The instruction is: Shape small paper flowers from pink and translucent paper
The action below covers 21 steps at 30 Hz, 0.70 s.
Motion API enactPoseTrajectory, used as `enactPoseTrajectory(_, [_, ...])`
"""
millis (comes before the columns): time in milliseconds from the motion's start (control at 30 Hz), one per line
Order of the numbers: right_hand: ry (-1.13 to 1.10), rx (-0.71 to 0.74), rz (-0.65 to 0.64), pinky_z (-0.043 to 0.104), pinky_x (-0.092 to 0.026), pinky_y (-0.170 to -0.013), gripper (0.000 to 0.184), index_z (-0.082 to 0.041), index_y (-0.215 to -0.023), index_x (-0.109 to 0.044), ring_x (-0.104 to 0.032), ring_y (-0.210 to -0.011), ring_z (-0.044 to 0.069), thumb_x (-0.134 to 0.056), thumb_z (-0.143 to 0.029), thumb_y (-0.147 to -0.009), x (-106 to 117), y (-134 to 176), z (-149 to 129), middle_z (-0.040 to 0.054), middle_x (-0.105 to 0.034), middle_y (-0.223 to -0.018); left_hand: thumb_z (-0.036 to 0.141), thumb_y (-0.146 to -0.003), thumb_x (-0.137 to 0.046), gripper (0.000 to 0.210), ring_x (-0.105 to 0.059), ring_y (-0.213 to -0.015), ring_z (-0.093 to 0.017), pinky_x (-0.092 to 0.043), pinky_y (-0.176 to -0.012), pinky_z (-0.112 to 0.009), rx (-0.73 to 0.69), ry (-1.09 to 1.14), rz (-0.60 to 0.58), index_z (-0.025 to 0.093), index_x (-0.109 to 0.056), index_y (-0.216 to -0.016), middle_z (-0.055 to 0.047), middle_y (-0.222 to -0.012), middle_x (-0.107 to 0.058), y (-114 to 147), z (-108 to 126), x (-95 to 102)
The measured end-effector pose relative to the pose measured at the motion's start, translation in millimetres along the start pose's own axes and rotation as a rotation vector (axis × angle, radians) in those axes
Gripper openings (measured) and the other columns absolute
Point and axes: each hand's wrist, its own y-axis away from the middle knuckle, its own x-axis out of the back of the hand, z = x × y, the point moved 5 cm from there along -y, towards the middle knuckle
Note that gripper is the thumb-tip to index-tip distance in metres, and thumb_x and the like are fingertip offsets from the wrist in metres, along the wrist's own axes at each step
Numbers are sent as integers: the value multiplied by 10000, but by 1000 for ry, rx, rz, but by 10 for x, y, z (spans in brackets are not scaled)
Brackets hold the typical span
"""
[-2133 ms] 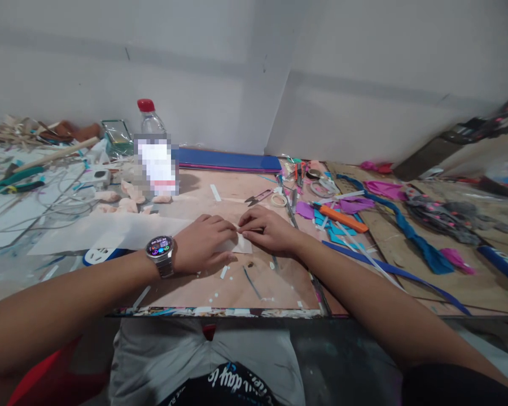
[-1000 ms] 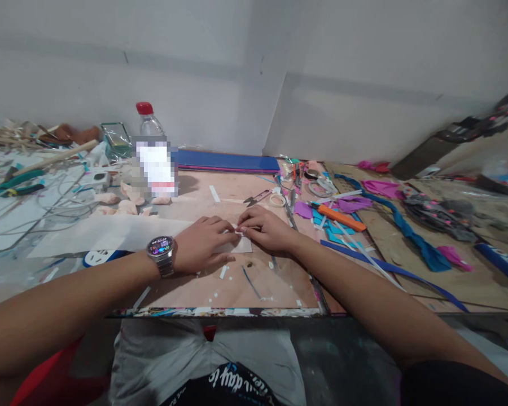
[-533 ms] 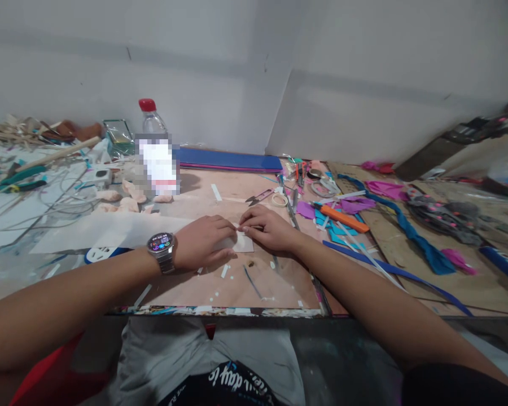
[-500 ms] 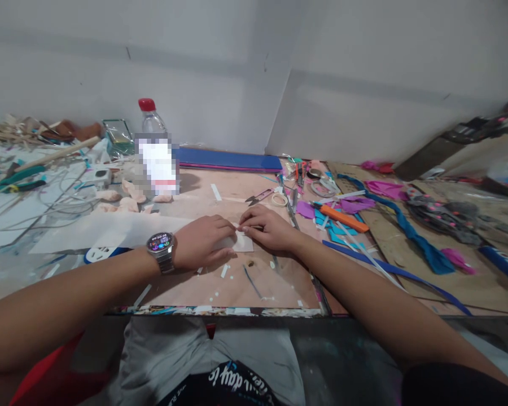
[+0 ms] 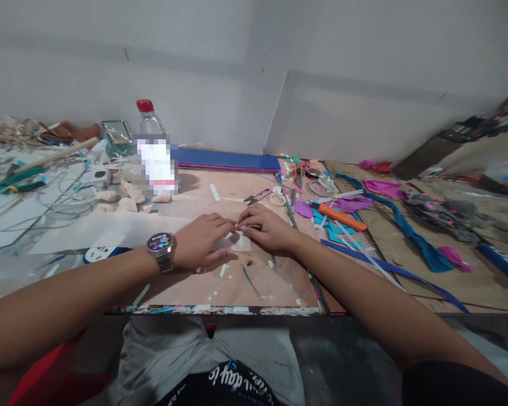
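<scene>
A long strip of white paper (image 5: 105,230) lies across the work board, passing under both hands. My left hand (image 5: 203,241), with a smartwatch (image 5: 161,243) on its wrist, rests flat on the strip, fingers stretched to the right and thumb apart. Facing it, my right hand (image 5: 267,228) has its thumb and fingers pinched together at the far edge of the paper, near its right end. The fingertips of both hands almost meet there. What lies right between them is too small to make out.
Behind stand a red-capped bottle (image 5: 150,118) and a blurred-out bright object. Thread snips (image 5: 258,196), a tape roll (image 5: 278,199) and an orange cutter (image 5: 342,217) lie to the right, with a blue strip (image 5: 393,270). Pale pink pieces (image 5: 131,192) and green-handled pliers (image 5: 21,179) are left.
My left thumb has spread a little away from the fingers. The right hand keeps its pinch at the paper's edge. The whole view has shifted slightly.
</scene>
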Motion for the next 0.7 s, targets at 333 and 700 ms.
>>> enactPoseTrajectory(333, [7,-29,11,475,-523,-1002,219,-201,-1048,-814,-666,-1075,261,-600,-233,-1016,-24,26,65,122,-755,-1114,627,-1044,-493,525,-551,-1322,-322,-425,-1114,-493,5,-79,-52,221,-594,-1362,-120,-1572,-552,-1,47,1])
enactPoseTrajectory(700, [12,-38,26,470,-528,-995,235,-217,-1063,-812,-659,-1072,257,-588,-191,-999,0,27,48,110,-750,-1099,624,-1042,-501,481,-566,-1278,-319,-434,-1087,-495,5,-65,-46,223,-622,-1277,-112,-1521,-589,-7,57,10])
